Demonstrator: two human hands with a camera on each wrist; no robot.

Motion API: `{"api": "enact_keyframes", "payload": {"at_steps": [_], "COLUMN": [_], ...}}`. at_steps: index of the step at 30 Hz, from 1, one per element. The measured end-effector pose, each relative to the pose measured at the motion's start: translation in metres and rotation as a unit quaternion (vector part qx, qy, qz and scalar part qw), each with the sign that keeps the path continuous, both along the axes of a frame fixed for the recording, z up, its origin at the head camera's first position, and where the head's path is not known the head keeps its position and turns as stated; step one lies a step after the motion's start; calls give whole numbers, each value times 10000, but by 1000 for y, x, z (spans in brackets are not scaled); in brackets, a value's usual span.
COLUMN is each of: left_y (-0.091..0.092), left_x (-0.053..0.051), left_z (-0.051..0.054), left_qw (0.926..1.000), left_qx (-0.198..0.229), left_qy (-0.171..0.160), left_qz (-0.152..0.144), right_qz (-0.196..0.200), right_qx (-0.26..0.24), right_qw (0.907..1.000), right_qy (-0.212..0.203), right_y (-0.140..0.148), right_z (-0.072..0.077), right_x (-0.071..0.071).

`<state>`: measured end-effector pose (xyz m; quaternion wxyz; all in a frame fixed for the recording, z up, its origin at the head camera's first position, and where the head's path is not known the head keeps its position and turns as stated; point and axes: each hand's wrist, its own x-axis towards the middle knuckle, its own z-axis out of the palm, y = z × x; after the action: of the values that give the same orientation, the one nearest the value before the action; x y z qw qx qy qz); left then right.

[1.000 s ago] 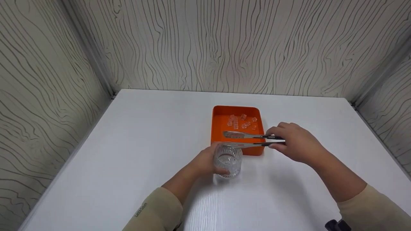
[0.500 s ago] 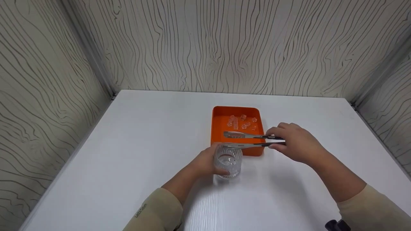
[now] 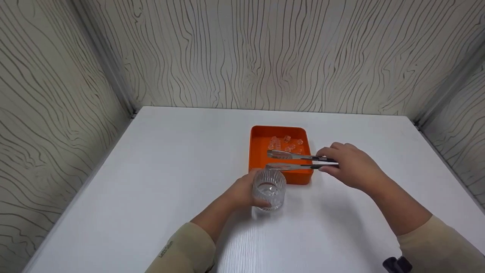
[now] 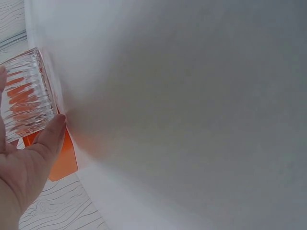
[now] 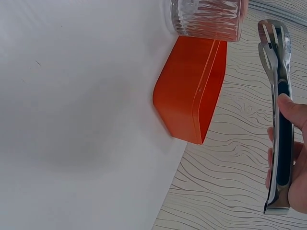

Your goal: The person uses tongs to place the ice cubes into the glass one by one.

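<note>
A ribbed clear glass stands upright on the white table, and my left hand grips it around its left side. In the left wrist view the thumb of that hand lies along the glass near its base. My right hand holds metal tongs with dark handle grips; their tips are apart with nothing between them, just above the far rim of the glass. Behind the glass sits an orange tray with several clear ice-like cubes in it. The right wrist view shows the tongs from the side.
The white table is bordered at the back by a wood-grain patterned panel, with another panel at the left. In the right wrist view the tray stands close beside the glass.
The tongs in my right hand have shifted slightly away from me, from over the glass toward the tray. My left hand and the glass have stayed in place.
</note>
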<state>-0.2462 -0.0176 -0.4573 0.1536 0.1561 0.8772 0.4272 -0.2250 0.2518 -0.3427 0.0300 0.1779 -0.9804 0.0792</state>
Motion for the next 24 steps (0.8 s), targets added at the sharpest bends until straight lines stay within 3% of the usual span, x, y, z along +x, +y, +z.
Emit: {"api": "enact_keyframes", "payload": {"at_steps": [16,24], "left_y": [-1,-1], "left_x": [0,1], "left_z": [-2,-1], "left_qw": [10000,10000], "left_qx": [-55,26], "left_qy": [62,37], "left_qz": [-36,-12], "right_qz": [-577,-1045], "right_qx": [-53,121], "right_qw": [9981,9941], "right_qy": [-216,-259], "right_y": [17,20], "right_z": [-3,-9], "right_x": [-18,-32]}}
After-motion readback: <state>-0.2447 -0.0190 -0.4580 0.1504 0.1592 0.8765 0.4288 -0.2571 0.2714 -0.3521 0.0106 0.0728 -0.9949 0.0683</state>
